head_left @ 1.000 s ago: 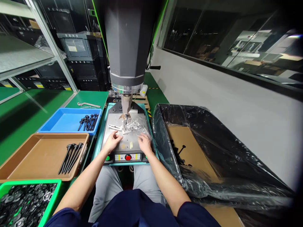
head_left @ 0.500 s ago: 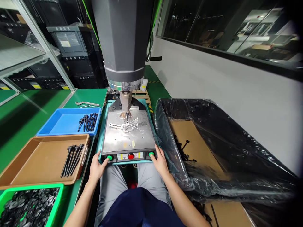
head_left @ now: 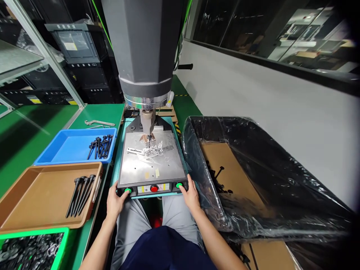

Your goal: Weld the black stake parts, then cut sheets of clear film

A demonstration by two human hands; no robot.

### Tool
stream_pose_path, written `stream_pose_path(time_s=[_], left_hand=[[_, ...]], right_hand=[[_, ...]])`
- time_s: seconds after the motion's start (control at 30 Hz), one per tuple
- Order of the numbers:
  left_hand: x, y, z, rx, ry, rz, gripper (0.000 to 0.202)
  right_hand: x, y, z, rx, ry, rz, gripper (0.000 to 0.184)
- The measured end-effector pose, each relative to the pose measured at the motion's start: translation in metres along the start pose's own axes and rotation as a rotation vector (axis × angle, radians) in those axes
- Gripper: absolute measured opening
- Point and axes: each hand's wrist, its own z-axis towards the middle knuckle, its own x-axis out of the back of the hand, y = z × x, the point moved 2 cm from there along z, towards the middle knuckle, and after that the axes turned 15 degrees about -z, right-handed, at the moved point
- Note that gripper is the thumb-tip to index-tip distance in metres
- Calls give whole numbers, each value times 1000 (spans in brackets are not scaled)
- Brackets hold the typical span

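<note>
At the left corner of a machine base, my left hand (head_left: 114,201) has its thumb on a green button (head_left: 128,191) and its fingers stretched along the side. On the opposite corner, my right hand (head_left: 191,195) rests likewise, thumb at the other green button (head_left: 179,185), fingers apart along the edge. Between them sits a red button (head_left: 154,188). Above the metal plate (head_left: 143,169), a grey machine head (head_left: 143,45) holds a narrow metal tool (head_left: 147,122) whose tip meets a small dark part (head_left: 149,138). A slotted metal bar (head_left: 135,151) lies beside the shiny fixture there.
To the left stand a blue tray (head_left: 60,148) with black bolt-like parts, a brown tray (head_left: 42,198) with longer ones, and a green bin (head_left: 64,243) of small black pieces. A wrench (head_left: 99,122) lies behind. A plastic-lined box (head_left: 281,187) is at right.
The view has shifted slightly, so the trays and machine appear a little further left. Both hands keep their places, thumbs at the green buttons.
</note>
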Motion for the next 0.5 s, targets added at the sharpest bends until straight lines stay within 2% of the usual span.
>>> stream_pose_path(time_s=[0.17, 0.3, 0.37, 0.43, 0.47, 0.5], left_hand=[[0, 0, 3, -7, 7, 0, 78], [6, 9, 0, -23, -19, -5, 81], [11, 21, -7, -44, 55, 6, 85], [14, 42, -18, -86, 122, -74, 81], [14, 56, -24, -100, 104, -165, 75], [11, 72, -30, -103, 37, -286, 68]], right_hand=[[0, -3, -1, -48, -14, 43, 71], [18, -10, 2, -33, -38, 94, 71], [33, -20, 0, -30, 32, 121, 64], [45, -40, -6, -38, 112, 188, 51], [47, -55, -10, -45, 100, 251, 44], [45, -72, -15, -55, 27, 341, 39]])
